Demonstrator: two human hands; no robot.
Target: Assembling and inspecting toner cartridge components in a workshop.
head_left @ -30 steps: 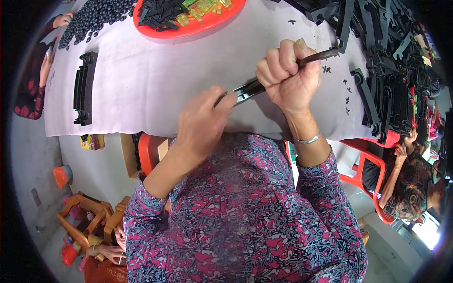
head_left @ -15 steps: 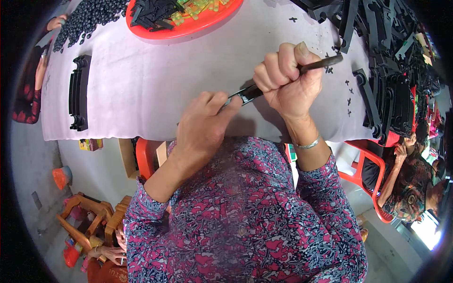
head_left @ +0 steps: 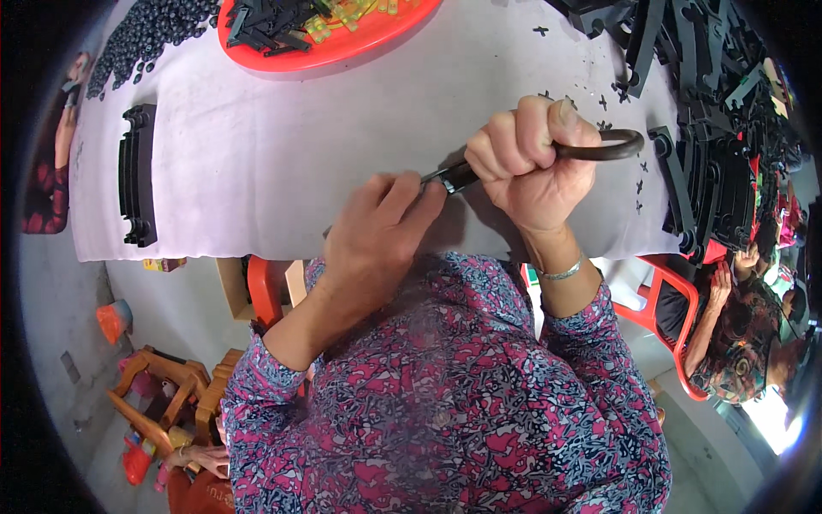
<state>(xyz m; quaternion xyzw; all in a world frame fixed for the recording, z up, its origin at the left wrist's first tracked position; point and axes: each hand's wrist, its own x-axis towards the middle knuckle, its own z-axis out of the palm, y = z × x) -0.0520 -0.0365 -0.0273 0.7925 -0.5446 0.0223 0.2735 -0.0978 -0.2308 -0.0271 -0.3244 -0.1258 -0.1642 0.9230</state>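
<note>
My right hand (head_left: 535,163) is closed in a fist around a dark metal tool with a curved, loop-like handle (head_left: 621,146) that sticks out past my thumb. Its working end is hidden by my fingers. Between my two hands runs a narrow black piece (head_left: 461,176) with a shiny edge. My left hand (head_left: 377,223) pinches the near end of that piece, just above the table's front edge. Whether the black piece belongs to the tool or is a separate part, I cannot tell.
A red tray (head_left: 330,62) holds black and yellow-green parts. Small black round pieces (head_left: 158,38) are heaped at the far left, near a black ribbed bar (head_left: 139,176). Long black parts (head_left: 706,171) pile up on the right. Another person (head_left: 728,343) sits by a red chair (head_left: 659,313).
My right hand has shifted slightly right and nearer, and the tool's handle has turned so its loop shows. The left hand keeps its pinch.
</note>
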